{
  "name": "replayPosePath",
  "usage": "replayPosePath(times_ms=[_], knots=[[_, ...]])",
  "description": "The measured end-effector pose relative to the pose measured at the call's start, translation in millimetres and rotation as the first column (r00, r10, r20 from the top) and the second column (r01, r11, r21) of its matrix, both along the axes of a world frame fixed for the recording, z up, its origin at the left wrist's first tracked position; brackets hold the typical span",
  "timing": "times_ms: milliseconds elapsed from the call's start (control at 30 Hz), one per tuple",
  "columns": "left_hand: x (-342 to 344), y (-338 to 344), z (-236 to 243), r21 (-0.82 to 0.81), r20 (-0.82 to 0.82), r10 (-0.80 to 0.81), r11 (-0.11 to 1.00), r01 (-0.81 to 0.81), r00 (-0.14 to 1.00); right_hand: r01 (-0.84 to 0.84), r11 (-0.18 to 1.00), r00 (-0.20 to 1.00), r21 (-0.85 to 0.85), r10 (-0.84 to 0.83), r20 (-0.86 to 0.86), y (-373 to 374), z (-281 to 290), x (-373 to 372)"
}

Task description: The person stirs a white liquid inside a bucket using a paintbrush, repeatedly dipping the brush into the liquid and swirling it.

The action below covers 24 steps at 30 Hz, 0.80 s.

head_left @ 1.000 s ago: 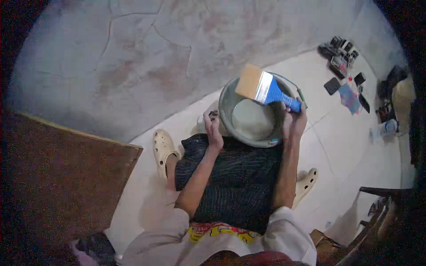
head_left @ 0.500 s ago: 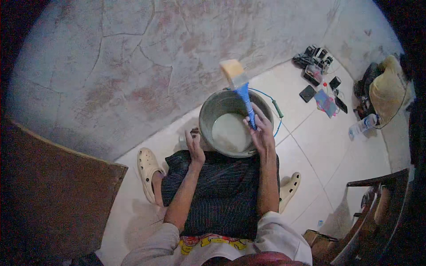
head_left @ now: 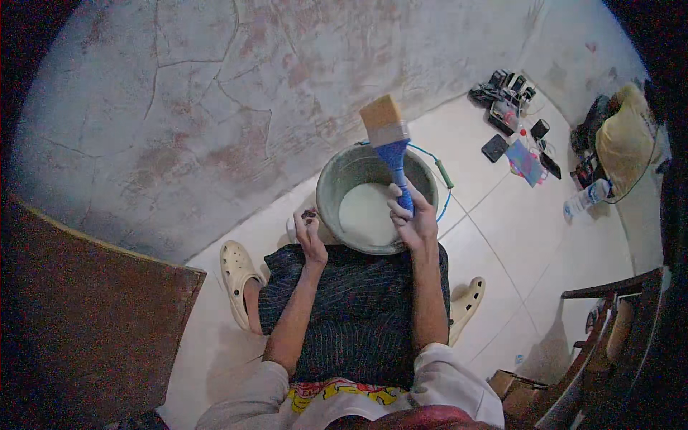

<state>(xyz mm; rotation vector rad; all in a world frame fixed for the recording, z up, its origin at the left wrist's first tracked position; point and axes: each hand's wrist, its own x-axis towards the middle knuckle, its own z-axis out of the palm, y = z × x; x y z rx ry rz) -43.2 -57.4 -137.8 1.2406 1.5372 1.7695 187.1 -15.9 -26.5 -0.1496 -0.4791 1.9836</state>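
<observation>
My right hand (head_left: pixel 418 223) is closed round the blue handle of a wide paintbrush (head_left: pixel 390 140). The brush points up and away, its pale tan bristles above the far rim of a grey bucket (head_left: pixel 330 197). Whitish liquid (head_left: pixel 369 215) lies in the bottom of that bucket. Left of the bucket, my left hand (head_left: pixel 309 240) has its fingers bent round a small dark thing (head_left: pixel 309 214), too small to name. A whitish object (head_left: pixel 292 228) shows partly beside those fingers; I cannot tell whether they touch it.
A patchy grey wall (head_left: pixel 201 107) rises behind the bucket. The blue bail with a green grip (head_left: pixel 443 174) hangs at its right. Small electronics (head_left: pixel 505 107), a plastic bottle (head_left: pixel 586 200) and a yellowish bag (head_left: pixel 622 143) lie far right. A brown wooden panel (head_left: pixel 100 308) stands left.
The paintbrush has turned in my right hand, so its broad face shows more, and its handle stands more upright. My left hand has shifted only slightly.
</observation>
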Motion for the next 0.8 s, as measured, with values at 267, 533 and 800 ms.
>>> replayPosePath(times_ms=[267,533,800], knots=[[5.0,-1.3,14.6,0.008,0.011,0.011,1.000,-0.011,1.000,0.228,0.973,0.877,-0.030,-0.192,0.441,-2.3,-0.2,2.3],[-4.8,0.2,-12.6,-0.068,-0.028,-0.032,0.997,0.030,0.999,0.166,0.986,0.872,-0.024,-0.135,0.471,-10.6,8.7,-1.4],[-4.1,-4.6,-0.4,-0.140,0.008,-0.269,0.953,0.268,0.963,0.159,0.943,0.028,0.294,-0.301,0.953,-18.6,22.8,15.2]])
